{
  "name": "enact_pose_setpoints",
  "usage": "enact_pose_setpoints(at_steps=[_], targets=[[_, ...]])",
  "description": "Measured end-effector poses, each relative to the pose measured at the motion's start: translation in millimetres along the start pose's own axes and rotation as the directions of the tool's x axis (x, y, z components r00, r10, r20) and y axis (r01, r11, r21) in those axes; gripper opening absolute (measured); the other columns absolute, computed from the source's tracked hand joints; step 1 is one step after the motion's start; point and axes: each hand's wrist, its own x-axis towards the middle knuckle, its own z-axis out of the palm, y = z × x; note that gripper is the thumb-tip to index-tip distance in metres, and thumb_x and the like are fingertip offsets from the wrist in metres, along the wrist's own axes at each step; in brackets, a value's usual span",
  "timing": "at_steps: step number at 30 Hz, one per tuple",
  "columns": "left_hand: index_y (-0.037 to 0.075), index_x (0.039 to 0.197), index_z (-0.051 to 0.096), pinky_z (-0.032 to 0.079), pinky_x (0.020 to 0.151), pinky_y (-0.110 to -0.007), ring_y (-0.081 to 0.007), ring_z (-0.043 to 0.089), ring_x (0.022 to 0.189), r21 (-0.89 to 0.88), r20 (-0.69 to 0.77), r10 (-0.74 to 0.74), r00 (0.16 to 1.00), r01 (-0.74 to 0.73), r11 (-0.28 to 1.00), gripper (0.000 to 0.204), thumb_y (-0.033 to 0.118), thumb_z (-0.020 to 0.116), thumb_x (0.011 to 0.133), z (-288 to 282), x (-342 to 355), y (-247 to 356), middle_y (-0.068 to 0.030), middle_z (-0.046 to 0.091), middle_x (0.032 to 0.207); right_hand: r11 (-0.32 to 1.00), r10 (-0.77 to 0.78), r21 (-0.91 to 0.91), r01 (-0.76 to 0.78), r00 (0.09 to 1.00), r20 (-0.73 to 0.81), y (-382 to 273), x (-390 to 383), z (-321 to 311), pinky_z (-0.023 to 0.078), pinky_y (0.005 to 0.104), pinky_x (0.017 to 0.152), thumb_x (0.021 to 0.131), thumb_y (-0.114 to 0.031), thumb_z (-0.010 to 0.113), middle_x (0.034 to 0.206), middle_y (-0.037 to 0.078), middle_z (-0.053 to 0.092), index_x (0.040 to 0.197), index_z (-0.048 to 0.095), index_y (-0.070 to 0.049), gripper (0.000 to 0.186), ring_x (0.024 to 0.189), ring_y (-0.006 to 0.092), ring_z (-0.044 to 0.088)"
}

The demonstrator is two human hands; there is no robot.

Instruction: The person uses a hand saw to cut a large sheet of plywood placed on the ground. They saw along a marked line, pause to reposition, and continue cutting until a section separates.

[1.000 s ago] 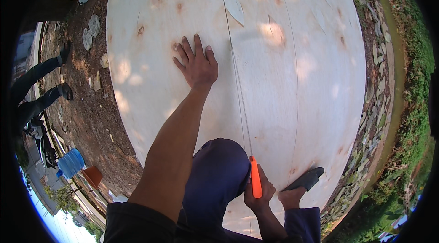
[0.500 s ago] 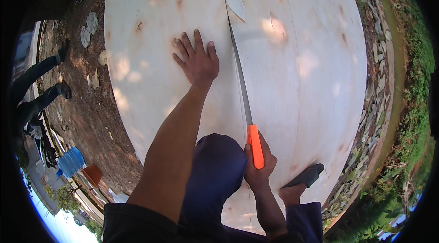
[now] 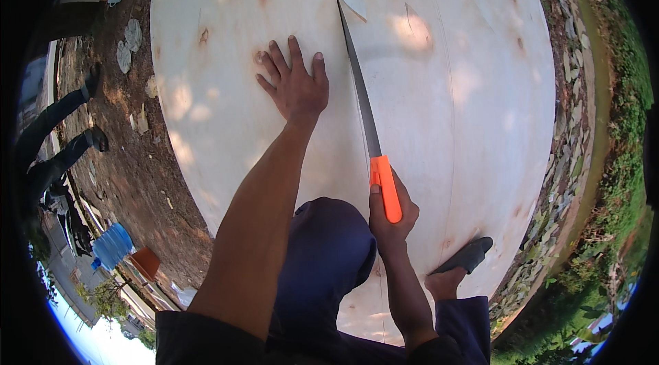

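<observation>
A large pale plywood sheet [image 3: 494, 159] lies beneath me, marked with brown knots and patches of sunlight. My left hand [image 3: 301, 89] rests on it with fingers spread, left of a long cut line. In my right hand [image 3: 395, 217] is a hand saw [image 3: 362, 100], gripped by its orange handle, with the thumb along the handle's left side. The grey blade points away from me and sits at the cut, which runs on toward the far edge. My bent knee [image 3: 329, 248] in dark blue trousers presses near the sheet's middle, and my shod foot [image 3: 465, 262] stands on the sheet at right.
Bare brown soil lies left of the sheet, with another person's legs [image 3: 58, 131], a blue water jug [image 3: 112, 245] and a brown pot [image 3: 145, 263]. At right are leaf-strewn ground [image 3: 559, 138], a narrow channel [image 3: 598, 111] and green plants [image 3: 628, 159].
My right hand has pushed the saw forward, away from me, so its handle sits farther up the sheet. My left hand stays spread on the wood.
</observation>
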Motion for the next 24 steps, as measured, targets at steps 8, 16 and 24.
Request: enact_pose_setpoints(at_steps=[8, 16, 24], targets=[[0.022, 0.168, 0.026, 0.006, 0.129, -0.063, -0.0371, 0.004, 0.163, 0.020, -0.026, 0.035, 0.999, -0.035, 0.999, 0.071, 0.058, 0.038, 0.108, 7.5, 0.2, 10.5, -0.0138, 0.014, 0.176, 0.999, 0.010, 0.038, -0.010, 1.000, 0.001, 5.0, 41.7, 28.9, 0.054, 0.0289, 0.058, 0.096, -0.006, 0.069, 0.083, 0.010, 0.074, 0.134, 0.064, 0.006, 0.040, 0.058, 0.0159, 0.065], [0.020, 0.167, 0.028, 0.004, 0.129, -0.062, -0.0372, 0.004, 0.163, 0.006, -0.003, 0.015, 1.000, -0.015, 1.000, 0.070, 0.058, 0.036, 0.108, 1.6, -0.9, 0.4, -0.0148, 0.015, 0.176, 0.987, -0.114, -0.117, 0.114, 0.993, 0.003, 2.4, -28.9, 5.3, 0.060, 0.0290, 0.066, 0.094, -0.005, 0.069, 0.104, 0.020, 0.079, 0.133, 0.064, 0.008, 0.041, 0.072, 0.0198, 0.076], [0.021, 0.167, 0.031, 0.007, 0.129, -0.062, -0.0363, 0.010, 0.163, 0.001, -0.071, 0.105, 0.992, -0.105, 0.994, 0.069, 0.057, 0.039, 0.108, 6.5, 0.4, 1.6, -0.0153, 0.019, 0.175, 0.994, 0.061, 0.086, -0.061, 0.998, -0.005, -9.1, 66.8, 39.0, 0.050, 0.0275, 0.057, 0.098, -0.006, 0.068, 0.076, 0.007, 0.068, 0.134, 0.066, 0.002, 0.037, 0.057, 0.0112, 0.058]])
